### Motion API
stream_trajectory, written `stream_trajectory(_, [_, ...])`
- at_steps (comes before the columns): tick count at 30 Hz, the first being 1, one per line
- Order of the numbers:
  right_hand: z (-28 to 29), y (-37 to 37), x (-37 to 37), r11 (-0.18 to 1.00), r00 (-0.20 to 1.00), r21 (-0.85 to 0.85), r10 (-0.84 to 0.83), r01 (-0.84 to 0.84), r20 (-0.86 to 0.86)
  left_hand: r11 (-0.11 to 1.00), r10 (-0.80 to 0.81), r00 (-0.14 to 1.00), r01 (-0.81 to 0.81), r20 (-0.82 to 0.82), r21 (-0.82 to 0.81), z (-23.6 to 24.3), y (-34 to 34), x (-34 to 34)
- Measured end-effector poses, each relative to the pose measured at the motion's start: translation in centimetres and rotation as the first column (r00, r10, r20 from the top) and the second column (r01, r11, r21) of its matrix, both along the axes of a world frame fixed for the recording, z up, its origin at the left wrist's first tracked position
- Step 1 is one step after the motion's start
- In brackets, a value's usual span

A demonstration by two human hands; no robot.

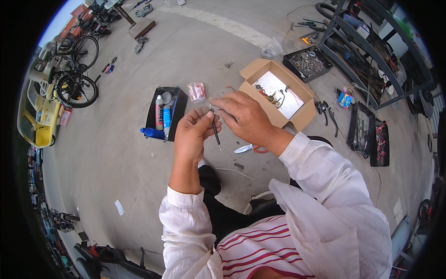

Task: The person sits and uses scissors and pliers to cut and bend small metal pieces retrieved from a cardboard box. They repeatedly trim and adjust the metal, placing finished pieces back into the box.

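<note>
Between the thumb and fingers of my left hand (197, 123) is a short, thin black piece of cable (216, 133) with a pale tip at its lower end. It slants downward from the pinch. My right hand (246, 116) reaches over from the right, its fingers bent and drawn together at the cable's upper end. What those fingertips grip is too small to make out. Below the hands, scissors (251, 148) with orange-red handles lie on the concrete. A black bin (181, 100) with bottles stands just left of my hands, and a pink-and-white packet (196, 92) lies beyond them.
An open cardboard box (306, 111) with wires inside stands at right. Behind it is a black tray of small metal parts (306, 63). Pliers (331, 116), dark trays (361, 128) and a metal rack (371, 51) are farther right. Bicycles (79, 88) stand at far left.
</note>
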State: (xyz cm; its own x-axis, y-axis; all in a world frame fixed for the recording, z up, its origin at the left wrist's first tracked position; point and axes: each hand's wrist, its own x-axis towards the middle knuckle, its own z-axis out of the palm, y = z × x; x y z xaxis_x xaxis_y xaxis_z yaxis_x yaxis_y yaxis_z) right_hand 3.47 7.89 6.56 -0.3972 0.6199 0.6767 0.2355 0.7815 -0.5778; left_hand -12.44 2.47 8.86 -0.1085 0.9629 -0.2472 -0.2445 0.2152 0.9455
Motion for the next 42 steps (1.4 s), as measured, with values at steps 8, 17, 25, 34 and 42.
stream_trajectory(8, [0.4,0.0,0.2,0.991,0.997,-0.123,-0.058,0.051,-0.048,1.000,-0.020,1.000,0.020,-0.012,0.005,-0.6,0.0,0.2])
stream_trajectory(17, [0.6,-1.2,-0.5,0.866,0.974,-0.497,-0.065,-0.054,-0.219,0.997,0.023,0.999,-0.019,-0.047,0.068,-1.4,0.3,0.4])
stream_trajectory(25, [-0.1,-0.8,-0.6,0.886,0.972,-0.463,-0.133,0.029,-0.194,0.997,0.057,0.994,-0.052,-0.092,0.054,-1.1,0.2,1.2])
stream_trajectory(34, [0.4,-1.1,0.1,0.852,0.973,-0.516,-0.187,0.092,-0.136,0.999,0.012,0.985,-0.003,-0.174,0.049,-1.3,0.1,1.7])
stream_trajectory(42, [0.2,-1.0,0.1,0.904,0.967,-0.357,-0.253,0.233,-0.010,0.996,0.066,0.979,-0.052,-0.191,0.077,-1.6,0.3,2.6])
